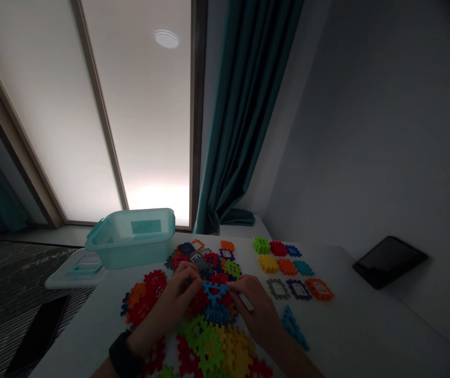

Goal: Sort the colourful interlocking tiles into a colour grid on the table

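Between my two hands is a light blue building tile (214,290) with notched edges and a curved opening. The fingers of my left hand (181,291), bent and pinched, are at its left edge. At its right edge, my right hand (254,304) grips with thumb and fingertips. Under and around them lies a heap of notched plastic tiles. In it are yellow tiles (234,349), lime green tiles (205,341) and darker blue tiles (217,314). Red tiles (154,282) and orange ones lie by my left forearm, which wears a black wristband (124,353).
Right of the heap, tiles stand in rows by colour, including a green stack (261,245), a yellow stack (268,263) and a grey window tile (278,289). A blue piece (295,328) lies nearer. A teal bin (138,244) and its lid (77,270) sit back left on the white table (346,315).
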Demonstrator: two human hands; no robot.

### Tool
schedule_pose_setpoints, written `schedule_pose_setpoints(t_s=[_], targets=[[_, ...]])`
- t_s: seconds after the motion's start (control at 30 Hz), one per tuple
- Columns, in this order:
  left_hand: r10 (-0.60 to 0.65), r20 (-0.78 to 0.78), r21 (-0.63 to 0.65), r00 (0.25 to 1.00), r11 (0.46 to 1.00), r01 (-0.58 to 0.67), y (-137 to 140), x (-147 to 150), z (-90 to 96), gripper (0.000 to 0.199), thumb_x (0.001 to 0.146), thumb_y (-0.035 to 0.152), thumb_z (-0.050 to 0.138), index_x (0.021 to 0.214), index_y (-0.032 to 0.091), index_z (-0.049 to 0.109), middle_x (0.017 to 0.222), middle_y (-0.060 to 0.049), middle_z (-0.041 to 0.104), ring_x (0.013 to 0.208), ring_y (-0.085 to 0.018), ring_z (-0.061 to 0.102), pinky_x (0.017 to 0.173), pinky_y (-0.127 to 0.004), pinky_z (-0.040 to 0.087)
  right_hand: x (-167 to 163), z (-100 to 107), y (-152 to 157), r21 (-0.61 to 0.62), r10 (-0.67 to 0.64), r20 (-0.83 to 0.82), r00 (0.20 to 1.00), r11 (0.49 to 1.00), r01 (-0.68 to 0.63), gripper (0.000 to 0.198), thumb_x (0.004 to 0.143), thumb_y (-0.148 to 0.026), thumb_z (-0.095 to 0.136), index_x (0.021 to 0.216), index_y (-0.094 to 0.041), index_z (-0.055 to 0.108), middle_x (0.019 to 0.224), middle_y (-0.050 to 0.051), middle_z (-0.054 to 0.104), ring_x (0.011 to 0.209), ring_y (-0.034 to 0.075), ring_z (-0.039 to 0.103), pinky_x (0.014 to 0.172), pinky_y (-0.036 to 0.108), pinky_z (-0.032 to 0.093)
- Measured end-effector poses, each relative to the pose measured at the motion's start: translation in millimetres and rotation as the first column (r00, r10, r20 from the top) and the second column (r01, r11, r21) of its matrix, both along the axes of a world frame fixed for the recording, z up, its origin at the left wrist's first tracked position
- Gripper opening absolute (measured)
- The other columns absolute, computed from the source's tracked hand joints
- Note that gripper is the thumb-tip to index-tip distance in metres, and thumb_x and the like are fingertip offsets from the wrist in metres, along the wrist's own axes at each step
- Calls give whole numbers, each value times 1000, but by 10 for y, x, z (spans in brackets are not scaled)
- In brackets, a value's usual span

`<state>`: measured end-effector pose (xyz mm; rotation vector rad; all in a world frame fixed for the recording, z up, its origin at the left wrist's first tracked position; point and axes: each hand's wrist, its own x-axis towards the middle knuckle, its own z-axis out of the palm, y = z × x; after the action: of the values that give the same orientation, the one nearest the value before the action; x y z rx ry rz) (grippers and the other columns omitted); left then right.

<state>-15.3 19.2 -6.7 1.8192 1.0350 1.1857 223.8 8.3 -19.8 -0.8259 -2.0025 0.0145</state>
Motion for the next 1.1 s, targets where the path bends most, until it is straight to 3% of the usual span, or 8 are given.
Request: schedule_pose_setpoints(t_s=[0.17,0.33,0.53,0.6,0.7,0.87,1.1], targets=[[-36,33,-57,999,998,38,18,-8,-5,38,99,50,52,76,21,53,99,-4,52,93,-22,56,80,-31,46,-9,-12,-3,10,-7,15,1000,1000,7,16,105,-20,50,111,-25,63,93,6,74,88,24,69,78,38,55],[-71,26,-67,997,995,72,-4,-1,31,36,99,47,52,75,20,53,98,-4,53,96,-22,57,86,-33,45,-3,-29,-16,14,-11,38,999,1000,10,16,105,-20,50,112,-25,63,94,6,73,87,23,68,79,38,55],[15,-56,-8,998,1000,-16,-16,39,10,30,99,40,52,77,20,56,90,-3,53,81,-19,57,71,-29,46,0,-21,-8,86,-71,65,995,994,65,14,103,-17,52,107,-24,63,88,5,72,81,21,68,85,41,54],[46,-91,38,995,998,-43,-39,58,2,26,99,36,54,79,21,57,90,-3,54,78,-19,58,67,-28,46,5,-14,5,136,-116,44,992,985,109,13,102,-16,52,106,-24,62,86,4,71,80,21,68,83,40,53],[103,-144,186,984,980,-75,-87,80,-21,16,94,28,63,80,21,57,93,-3,57,83,-20,61,73,-30,50,6,-6,14,185,-177,7,984,967,173,12,100,-14,54,103,-23,61,81,3,70,78,21,66,81,40,52],[198,-232,465,952,882,-70,-139,111,-72,15,85,21,74,86,22,60,99,-5,61,89,-22,64,75,-31,53,-56,0,-35,177,-239,-37,970,954,242,10,97,-13,55,97,-23,60,77,2,66,76,22,63,77,39,50],[237,-233,548,943,833,-74,-166,136,-57,6,93,21,66,89,22,63,96,-5,63,87,-21,67,72,-30,55,-191,24,-131,163,-239,-43,970,956,243,11,95,-11,56,92,-22,58,74,2,63,71,20,60,71,36,47]])
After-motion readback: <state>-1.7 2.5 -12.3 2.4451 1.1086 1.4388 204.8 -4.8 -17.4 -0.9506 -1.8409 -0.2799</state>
